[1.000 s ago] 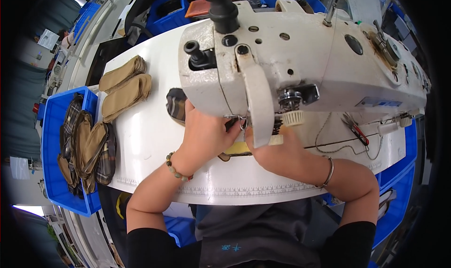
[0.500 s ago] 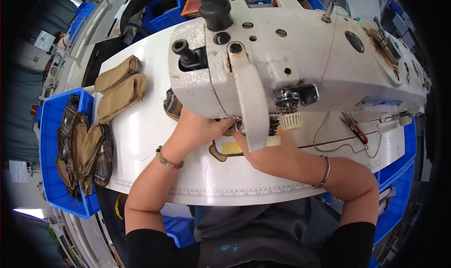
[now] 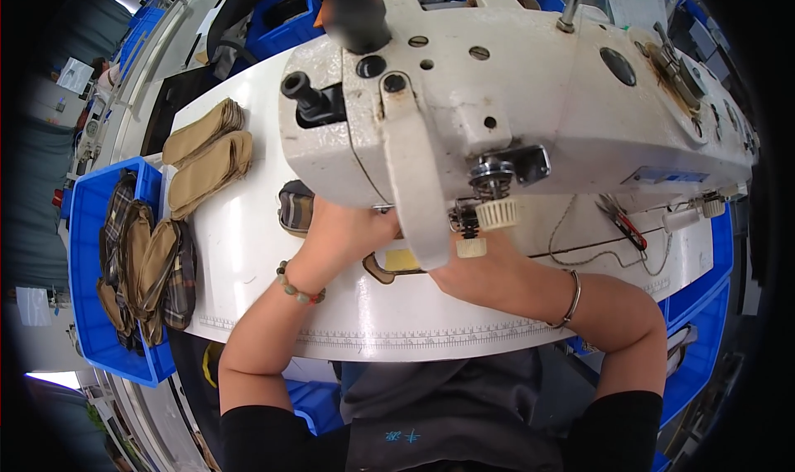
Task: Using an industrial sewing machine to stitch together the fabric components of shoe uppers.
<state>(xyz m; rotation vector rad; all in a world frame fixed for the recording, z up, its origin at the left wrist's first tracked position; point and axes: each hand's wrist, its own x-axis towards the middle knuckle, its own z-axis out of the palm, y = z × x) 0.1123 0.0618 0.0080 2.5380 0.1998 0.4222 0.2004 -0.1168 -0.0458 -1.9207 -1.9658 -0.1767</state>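
Under the head of a white sewing machine [image 3: 447,124], both my hands work close together. My left hand [image 3: 341,233] is closed, its fingers bent in toward the needle area. A plaid fabric piece with dark edging [image 3: 296,207] sticks out behind it. My right hand [image 3: 472,269] lies across from it, its fingertips hidden behind the machine's pale lever [image 3: 418,182], so its grip cannot be made out. Between my wrists a tan, dark-edged end of fabric [image 3: 380,268] curves out beside a yellow block [image 3: 403,261] on the white table.
Two stacks of tan fabric pieces [image 3: 211,170] lie at the left of the table. A blue bin [image 3: 87,265] beside it holds plaid and tan pieces. At right lie red-handled thread snips [image 3: 623,223] and a loose cord [image 3: 571,261]. A ruler strip [image 3: 414,339] follows the near edge.
The machine appears shifted slightly left in the picture. My fingers, partly visible near the needle before, are now more hidden behind the lever. My forearms have barely moved.
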